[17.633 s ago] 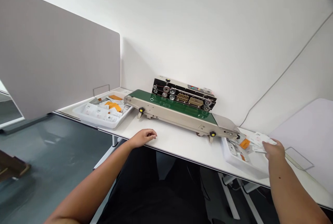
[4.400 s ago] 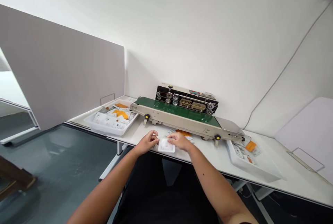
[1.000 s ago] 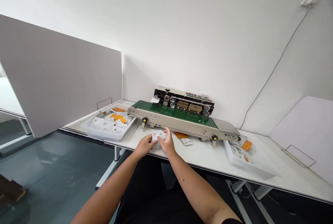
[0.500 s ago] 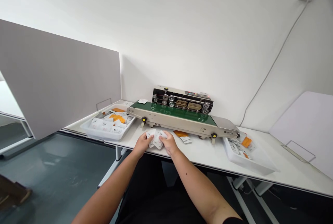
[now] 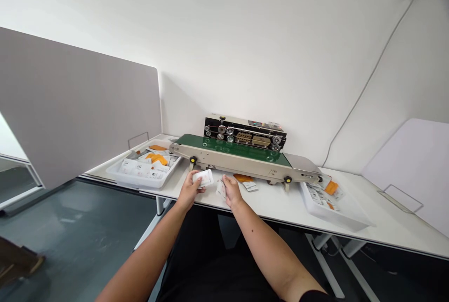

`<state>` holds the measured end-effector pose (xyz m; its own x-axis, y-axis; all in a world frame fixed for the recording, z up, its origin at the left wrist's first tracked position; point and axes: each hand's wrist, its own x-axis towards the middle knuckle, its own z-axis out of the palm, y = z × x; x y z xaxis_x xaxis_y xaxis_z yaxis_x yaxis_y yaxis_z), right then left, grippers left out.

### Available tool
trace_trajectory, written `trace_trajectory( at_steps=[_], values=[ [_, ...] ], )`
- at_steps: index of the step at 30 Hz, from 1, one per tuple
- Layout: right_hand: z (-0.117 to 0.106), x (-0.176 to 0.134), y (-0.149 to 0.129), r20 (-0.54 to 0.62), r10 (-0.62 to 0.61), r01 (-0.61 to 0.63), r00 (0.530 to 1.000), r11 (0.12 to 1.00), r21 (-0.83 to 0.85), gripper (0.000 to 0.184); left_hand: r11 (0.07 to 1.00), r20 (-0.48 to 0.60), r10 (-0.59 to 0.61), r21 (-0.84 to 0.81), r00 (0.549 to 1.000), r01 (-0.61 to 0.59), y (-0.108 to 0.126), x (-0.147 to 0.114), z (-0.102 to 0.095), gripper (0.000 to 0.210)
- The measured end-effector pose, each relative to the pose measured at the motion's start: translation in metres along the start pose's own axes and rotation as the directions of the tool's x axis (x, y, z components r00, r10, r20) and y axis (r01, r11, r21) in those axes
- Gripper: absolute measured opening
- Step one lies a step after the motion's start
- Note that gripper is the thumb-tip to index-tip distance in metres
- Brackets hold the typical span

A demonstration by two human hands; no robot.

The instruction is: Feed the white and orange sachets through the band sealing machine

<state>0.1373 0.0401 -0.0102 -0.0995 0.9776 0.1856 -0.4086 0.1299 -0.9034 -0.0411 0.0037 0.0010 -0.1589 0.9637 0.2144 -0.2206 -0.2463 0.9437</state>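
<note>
Between the fingers and thumb of my left hand (image 5: 188,192) is a white packet (image 5: 205,178), held tilted above the table's front edge. My right hand (image 5: 232,191) pinches another white packet (image 5: 220,189) with small print, just to the right; I cannot tell whether it is one or several. A gap separates the two hands. Behind them stands a band sealer (image 5: 245,133) with a green conveyor belt (image 5: 235,150). Under its front side lie an orange packet (image 5: 242,178) and a white printed packet (image 5: 250,186), close to my right hand.
A white plastic bin (image 5: 117,178) at the left holds several white and orange packets. Another bin (image 5: 351,220) with packets sits below the conveyor's right end. A grey partition (image 5: 87,105) borders the left side, and a white wall (image 5: 266,49) rises behind the sealer.
My hands have drawn apart, splitting the white packets between them. The left-hand packet has turned flatter and risen slightly. A white packet at the belt's left end is no longer there.
</note>
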Motion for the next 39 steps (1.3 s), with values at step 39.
trace_trajectory(
  at_steps=[39],
  values=[
    [-0.008, 0.012, -0.033, -0.299, -0.355, 0.24, 0.886, 0.902, -0.359, 0.036, 0.944, 0.432, -0.047, 0.314, 0.901, -0.101, 0.021, -0.015, 0.003, 0.04]
  ],
)
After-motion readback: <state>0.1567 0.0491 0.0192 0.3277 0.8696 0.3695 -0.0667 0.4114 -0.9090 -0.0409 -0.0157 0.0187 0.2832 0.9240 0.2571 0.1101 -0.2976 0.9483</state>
